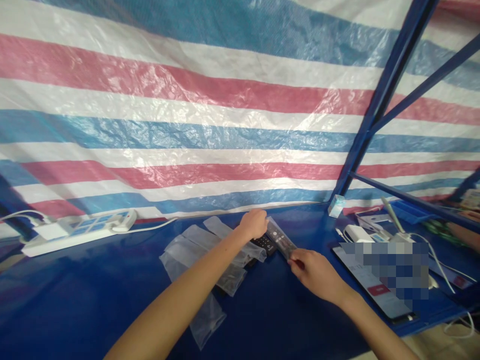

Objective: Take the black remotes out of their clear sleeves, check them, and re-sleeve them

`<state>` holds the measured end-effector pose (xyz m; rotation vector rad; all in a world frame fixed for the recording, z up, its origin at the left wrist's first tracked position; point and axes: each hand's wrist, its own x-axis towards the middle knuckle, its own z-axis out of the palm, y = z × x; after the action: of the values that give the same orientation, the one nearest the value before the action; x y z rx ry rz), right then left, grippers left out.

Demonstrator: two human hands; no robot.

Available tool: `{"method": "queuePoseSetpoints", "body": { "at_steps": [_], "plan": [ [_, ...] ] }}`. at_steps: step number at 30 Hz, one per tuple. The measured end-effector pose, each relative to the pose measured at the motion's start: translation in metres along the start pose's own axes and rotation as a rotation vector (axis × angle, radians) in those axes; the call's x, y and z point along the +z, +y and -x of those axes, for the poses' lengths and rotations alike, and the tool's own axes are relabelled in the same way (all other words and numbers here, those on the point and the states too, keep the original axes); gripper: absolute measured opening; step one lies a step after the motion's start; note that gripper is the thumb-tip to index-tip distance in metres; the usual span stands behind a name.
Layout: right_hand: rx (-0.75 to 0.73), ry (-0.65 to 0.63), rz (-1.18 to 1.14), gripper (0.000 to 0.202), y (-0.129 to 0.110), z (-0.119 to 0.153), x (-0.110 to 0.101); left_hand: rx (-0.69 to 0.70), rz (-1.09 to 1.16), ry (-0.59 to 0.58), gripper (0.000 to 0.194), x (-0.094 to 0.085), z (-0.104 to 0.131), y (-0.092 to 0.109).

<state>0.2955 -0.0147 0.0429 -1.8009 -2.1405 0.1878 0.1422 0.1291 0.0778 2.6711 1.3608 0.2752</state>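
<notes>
Two bare forearms reach forward from the bottom edge over a dark blue desk point(93, 300). Between them, closest to the viewer, lies a clear plastic sleeve point(208, 320), flat on the desk. The left hand point(254, 224) is closed, its fingers curled together over the far end of a remote control in a clear sleeve point(280, 239). The right hand point(317, 272) holds the near end of the same remote; its fingers point(296, 260) are pinched together on the plastic edge. The remote is held tilted between both hands, just above the desk, near the middle of the view. A second black remote point(264, 243) lies on the desk just beside it, under the left hand. More empty clear sleeves point(198, 242) lie spread to the left of the hands, some overlapping. At the far left a white power strip point(75, 231) rests by the striped tarpaulin point(187, 100) wall. To the right a smartphone point(375, 285) lies flat, and near it a white charger point(356, 233) and a small white box point(336, 205).
</notes>
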Motion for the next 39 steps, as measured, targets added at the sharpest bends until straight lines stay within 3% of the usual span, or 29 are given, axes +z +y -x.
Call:
{"method": "queuePoseSetpoints", "body": {
  "at_steps": [5, 8, 15, 23, 26, 31, 35, 39],
  "plan": [
    [0.044, 0.395, -0.181, 0.039, 0.021, 0.018, 0.010, -0.106, 0.019, -0.119, 0.025, 0.017, -0.041, -0.004],
    [0.084, 0.495, -0.213, 0.041, 0.030, 0.024, 0.014, -0.140, 0.041, -0.179, 0.032, 0.026, -0.057, -0.009],
    [0.091, 0.494, -0.230, 0.043, 0.035, 0.022, 0.017, -0.143, 0.049, -0.212, 0.033, 0.037, -0.065, -0.009],
    [0.102, 0.465, -0.236, 0.042, 0.036, 0.024, 0.018, -0.108, 0.017, -0.079, 0.026, 0.022, -0.055, -0.001],
    [0.098, 0.456, -0.245, 0.043, 0.036, 0.024, 0.019, -0.106, 0.024, -0.127, 0.021, 0.021, -0.060, -0.002],
    [0.087, 0.478, -0.250, 0.042, 0.037, 0.025, 0.019, -0.105, 0.046, -0.186, 0.031, 0.025, -0.058, 0.000],
    [0.094, 0.490, -0.254, 0.042, 0.038, 0.026, 0.019, -0.089, 0.054, -0.097, 0.016, 0.018, -0.048, 0.007],
    [0.107, 0.515, -0.245, 0.042, 0.038, 0.027, 0.018, -0.047, 0.032, 0.043, 0.024, 0.000, -0.035, 0.018]
  ]
}}
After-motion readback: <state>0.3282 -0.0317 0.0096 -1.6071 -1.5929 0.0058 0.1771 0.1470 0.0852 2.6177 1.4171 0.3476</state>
